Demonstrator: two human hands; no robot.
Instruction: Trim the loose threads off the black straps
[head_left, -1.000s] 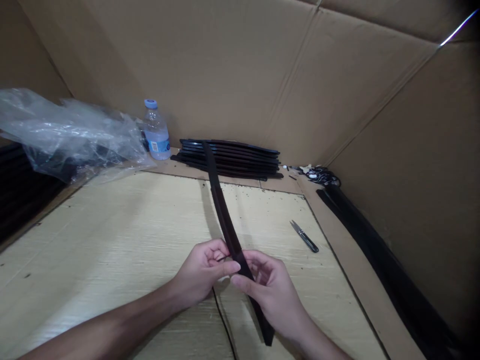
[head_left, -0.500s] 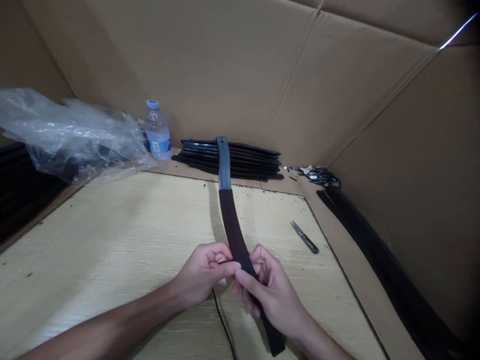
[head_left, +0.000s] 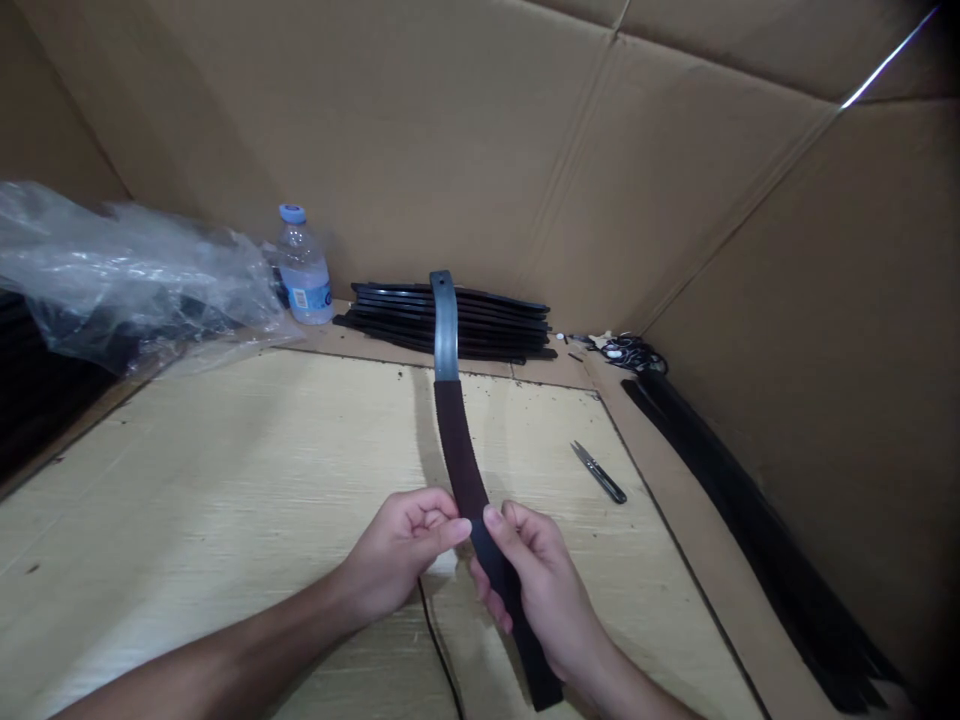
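A long, curved flat strip runs away from me, its far end grey and shiny with a small hole. Tightly wound dark brown cord covers its middle, and the near part is smooth and black. My right hand is closed round that near part, thumb on top at the edge of the winding. Beside the strip's left edge, my left hand is closed in a pinch at the winding's lower end. A thin dark cord hangs from beneath it toward me; the pinched stretch is mostly hidden by the fingers.
Thread snips lie on the pale board to the right. Behind are a stack of black strips, a water bottle and clear plastic. Long black strips lie along the right; cardboard walls surround the board.
My right thumb has moved up to the lower edge of the winding. The cord stretch seen crossing the strip at my left fingers is no longer visible. The view has shifted slightly.
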